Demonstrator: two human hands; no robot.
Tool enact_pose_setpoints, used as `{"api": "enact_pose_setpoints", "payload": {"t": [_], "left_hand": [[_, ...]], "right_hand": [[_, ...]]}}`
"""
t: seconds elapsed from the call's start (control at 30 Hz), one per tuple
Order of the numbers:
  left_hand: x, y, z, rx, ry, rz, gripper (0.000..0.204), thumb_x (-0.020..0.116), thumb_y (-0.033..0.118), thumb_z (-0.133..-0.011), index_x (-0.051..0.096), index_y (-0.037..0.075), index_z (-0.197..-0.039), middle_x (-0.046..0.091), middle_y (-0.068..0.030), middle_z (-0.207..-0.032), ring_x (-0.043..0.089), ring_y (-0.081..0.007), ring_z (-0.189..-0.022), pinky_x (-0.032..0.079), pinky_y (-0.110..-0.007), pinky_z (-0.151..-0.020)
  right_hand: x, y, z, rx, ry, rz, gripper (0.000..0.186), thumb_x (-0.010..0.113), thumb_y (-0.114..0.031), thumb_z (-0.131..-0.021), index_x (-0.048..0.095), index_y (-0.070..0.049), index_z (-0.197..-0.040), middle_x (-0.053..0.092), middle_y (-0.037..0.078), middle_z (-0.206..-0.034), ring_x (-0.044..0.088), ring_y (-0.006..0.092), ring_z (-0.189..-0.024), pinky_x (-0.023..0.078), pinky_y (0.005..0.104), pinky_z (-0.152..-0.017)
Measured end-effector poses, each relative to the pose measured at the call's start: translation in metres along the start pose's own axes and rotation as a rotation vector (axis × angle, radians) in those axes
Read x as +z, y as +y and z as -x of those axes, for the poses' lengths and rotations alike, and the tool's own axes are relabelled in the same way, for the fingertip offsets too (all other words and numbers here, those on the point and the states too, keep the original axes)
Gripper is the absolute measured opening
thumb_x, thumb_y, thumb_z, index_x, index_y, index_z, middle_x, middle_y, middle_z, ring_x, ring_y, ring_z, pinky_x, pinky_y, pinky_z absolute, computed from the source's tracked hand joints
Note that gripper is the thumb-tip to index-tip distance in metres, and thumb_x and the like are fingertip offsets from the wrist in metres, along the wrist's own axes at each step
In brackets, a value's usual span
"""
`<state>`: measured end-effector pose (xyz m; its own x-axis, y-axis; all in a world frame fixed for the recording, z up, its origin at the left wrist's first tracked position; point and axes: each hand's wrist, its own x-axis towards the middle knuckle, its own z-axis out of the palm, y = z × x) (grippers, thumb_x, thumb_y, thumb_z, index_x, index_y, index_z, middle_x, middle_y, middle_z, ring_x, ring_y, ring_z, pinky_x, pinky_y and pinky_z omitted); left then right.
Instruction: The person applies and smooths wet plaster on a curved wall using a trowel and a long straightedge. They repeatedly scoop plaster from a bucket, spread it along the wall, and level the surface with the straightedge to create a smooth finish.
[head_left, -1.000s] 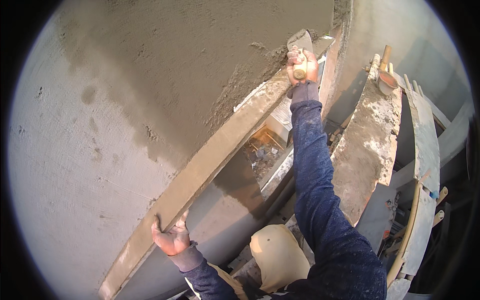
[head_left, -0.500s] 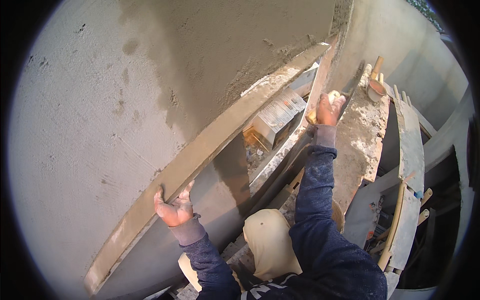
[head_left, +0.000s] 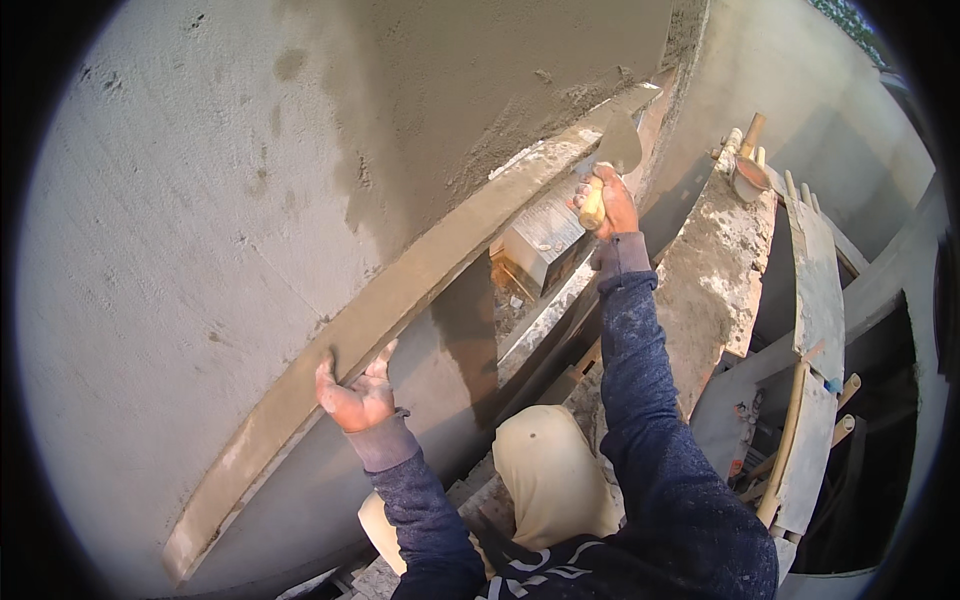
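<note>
A long, mortar-smeared board (head_left: 400, 285) runs diagonally along the lower edge of the plastered wall (head_left: 250, 190). My left hand (head_left: 358, 398) grips its near edge below the middle, fingertips on the board's face. In my right hand (head_left: 612, 200) is a trowel with a pale, rounded handle. Its grey metal blade (head_left: 620, 145) points up and away, close to the far upper end of the board. Darker, wet-looking plaster (head_left: 500, 70) covers the wall above that end, with a rough strip along the edge.
At right lies a mortar-caked plank (head_left: 715, 270), with a dipper (head_left: 750, 180) with a wooden handle on its far end. Further right are a curved narrow platform (head_left: 815, 290) and bamboo poles (head_left: 845, 430). Through the opening, a metal-roofed structure (head_left: 545, 235) shows far below.
My right hand has lifted from beside the plank and moved left toward the board, bringing the trowel blade into sight. My left hand stays on the board while the view shifts slightly.
</note>
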<state>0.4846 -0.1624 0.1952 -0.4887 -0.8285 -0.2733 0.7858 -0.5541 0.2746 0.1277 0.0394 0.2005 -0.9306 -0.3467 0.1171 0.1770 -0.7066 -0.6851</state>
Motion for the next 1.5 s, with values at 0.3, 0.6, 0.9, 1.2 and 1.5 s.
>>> {"api": "enact_pose_setpoints", "payload": {"t": [0.3,0.6,0.9,1.2,1.5], "left_hand": [[-0.002,0.001,-0.001,-0.013,-0.022,-0.049,0.039,0.052,0.018,-0.086,0.046,0.002,-0.121,0.048,-0.0172,-0.129,0.047,-0.0459,-0.118,0.039,-0.071,-0.092],[-0.002,0.006,-0.002,-0.073,-0.042,0.050,0.040,0.051,0.015,-0.089,0.039,0.001,-0.124,0.039,-0.0188,-0.133,0.040,-0.0495,-0.122,0.036,-0.073,-0.095],[0.009,0.002,0.012,0.049,-0.091,-0.135,0.047,0.050,0.025,-0.089,0.038,0.002,-0.128,0.044,-0.0178,-0.130,0.049,-0.0448,-0.115,0.043,-0.064,-0.089],[-0.011,0.009,0.004,0.073,-0.111,-0.159,0.042,0.054,0.025,-0.091,0.043,0.005,-0.127,0.046,-0.0162,-0.131,0.048,-0.0444,-0.116,0.043,-0.067,-0.090],[-0.024,0.006,0.008,0.135,-0.049,-0.279,0.045,0.054,0.027,-0.090,0.043,0.006,-0.128,0.048,-0.0165,-0.129,0.049,-0.0432,-0.113,0.044,-0.066,-0.089]], "right_hand": [[0.079,0.040,-0.097,-0.042,-0.050,-0.293,0.016,0.053,-0.011,-0.089,0.046,-0.012,-0.103,0.048,0.008,-0.079,0.052,0.0209,-0.063,0.049,0.0413,-0.054],[0.084,-0.040,0.073,-0.007,-0.450,-0.917,0.029,0.045,-0.010,-0.092,0.041,0.007,-0.115,0.044,0.007,-0.085,0.045,0.0097,-0.061,0.041,0.0207,-0.043],[0.019,-0.037,0.149,-0.138,-0.273,-0.441,0.035,0.047,-0.018,-0.094,0.040,-0.002,-0.125,0.044,0.005,-0.084,0.044,0.0097,-0.059,0.043,0.0232,-0.042],[-0.080,0.023,0.266,0.160,0.159,-0.086,0.029,0.054,-0.017,-0.090,0.043,-0.011,-0.116,0.047,0.003,-0.080,0.048,0.0103,-0.054,0.046,0.0247,-0.042],[-0.163,-0.032,0.445,0.627,0.021,2.133,0.049,0.058,-0.024,-0.082,0.045,0.005,-0.119,0.058,0.024,-0.089,0.060,0.0420,-0.072,0.050,0.0487,-0.072]]}}
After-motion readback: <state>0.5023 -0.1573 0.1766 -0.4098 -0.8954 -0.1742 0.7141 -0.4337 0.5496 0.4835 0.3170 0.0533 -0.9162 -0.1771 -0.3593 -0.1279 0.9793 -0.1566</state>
